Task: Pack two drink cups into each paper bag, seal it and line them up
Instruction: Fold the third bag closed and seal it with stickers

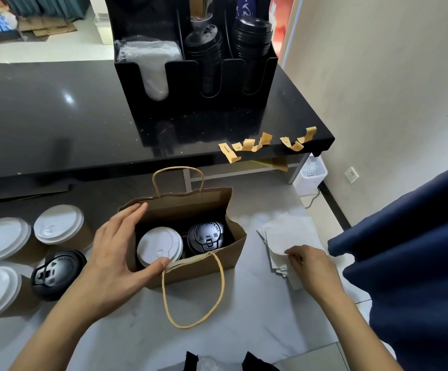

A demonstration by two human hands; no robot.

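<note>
An open brown paper bag [204, 273] stands on the pale counter, its near handle hanging forward. Inside sit a white-lidded cup [159, 250] on the left and a black-lidded cup [206, 238] on the right. My left hand [115, 245] spans the bag's left end, fingers on the far rim and thumb on the near rim. To the right of the bag, my right hand [309, 266] pinches the top sheet of a stack of white napkins [284, 234].
Three white-lidded cups [56, 226] and a black-lidded cup [56, 274] stand at the left. Tan sticker strips [255, 145] hang on the raised black shelf's edge. A black lid organiser [196, 70] stands on that shelf. A blue cloth [410, 263] fills the right side.
</note>
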